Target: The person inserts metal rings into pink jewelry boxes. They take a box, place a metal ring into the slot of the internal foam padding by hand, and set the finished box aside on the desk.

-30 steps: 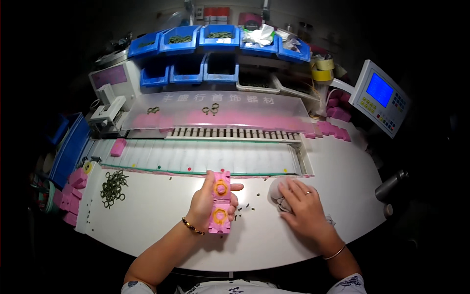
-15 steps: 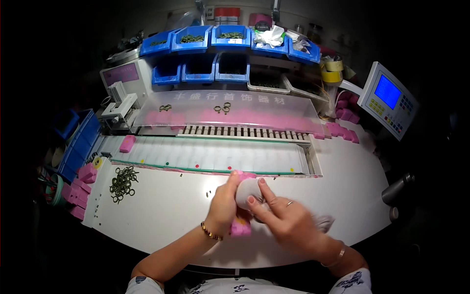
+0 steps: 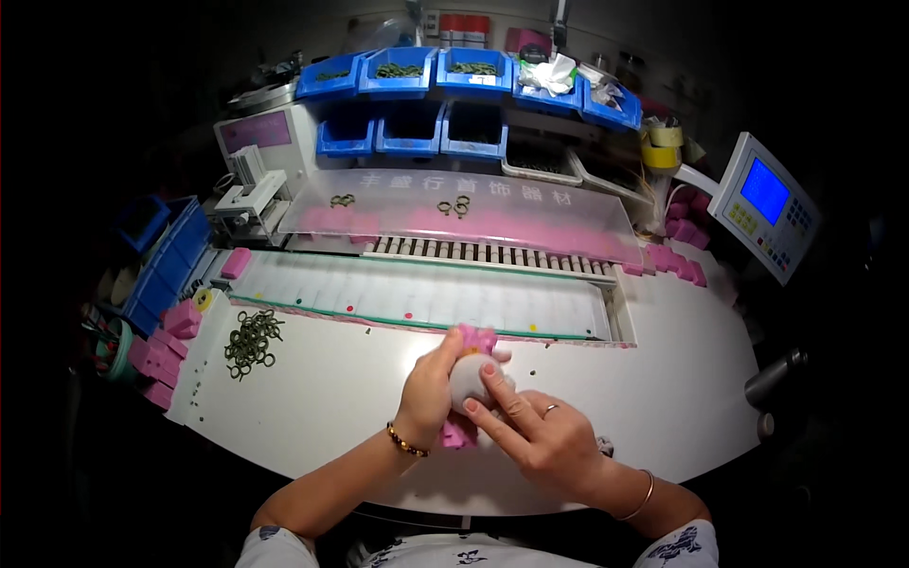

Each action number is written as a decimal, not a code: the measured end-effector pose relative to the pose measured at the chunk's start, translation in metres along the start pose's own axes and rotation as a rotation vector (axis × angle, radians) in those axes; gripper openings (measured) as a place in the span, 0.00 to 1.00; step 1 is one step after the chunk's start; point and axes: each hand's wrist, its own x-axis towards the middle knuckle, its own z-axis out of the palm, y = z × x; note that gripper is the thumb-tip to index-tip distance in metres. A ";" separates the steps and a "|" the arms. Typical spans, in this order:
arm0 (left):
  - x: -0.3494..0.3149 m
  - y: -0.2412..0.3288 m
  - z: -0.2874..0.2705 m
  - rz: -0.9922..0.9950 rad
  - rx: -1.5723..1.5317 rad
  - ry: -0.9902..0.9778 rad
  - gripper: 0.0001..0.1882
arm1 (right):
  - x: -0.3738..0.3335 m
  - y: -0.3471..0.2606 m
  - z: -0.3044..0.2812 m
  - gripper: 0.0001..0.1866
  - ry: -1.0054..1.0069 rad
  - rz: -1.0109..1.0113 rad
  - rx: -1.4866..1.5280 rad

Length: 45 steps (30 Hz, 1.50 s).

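My left hand (image 3: 428, 393) grips a pink mold block (image 3: 458, 434) in front of my body, near the middle of the table. Against the block's face sits a rounded grey-white cloth pouch (image 3: 468, 381), and it covers the block's middle. My right hand (image 3: 557, 443) holds the pouch, two fingers stretched over its top; its thumb and the pouch's gathered end are mostly hidden. To the left lies a pile of dark green rings with short stems (image 3: 252, 343) on the white table (image 3: 322, 417).
Behind the table edge runs a white conveyor belt (image 3: 379, 293) carrying a pink block (image 3: 236, 263). A clear cover (image 3: 530, 222) spans the back. Blue bins (image 3: 398, 74) are stacked above. A control panel (image 3: 765, 204) stands right; a dark bottle (image 3: 775, 377) lies at the right edge.
The pouch has shifted down and left along the pink mold block with my right hand. The belt with its pink block has moved left. The whole view has shifted slightly.
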 end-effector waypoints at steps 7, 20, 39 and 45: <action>-0.008 -0.011 -0.022 0.132 -0.060 0.127 0.32 | 0.008 0.016 -0.033 0.26 0.107 0.024 0.260; -0.013 0.003 -0.026 0.714 0.393 0.266 0.25 | -0.017 0.013 -0.017 0.28 -0.172 0.127 0.251; -0.024 -0.023 -0.012 0.271 0.208 -0.035 0.15 | 0.014 0.022 0.017 0.19 0.119 0.574 0.956; -0.031 -0.011 -0.014 0.591 0.524 0.124 0.16 | 0.014 0.027 0.025 0.13 0.245 0.503 0.858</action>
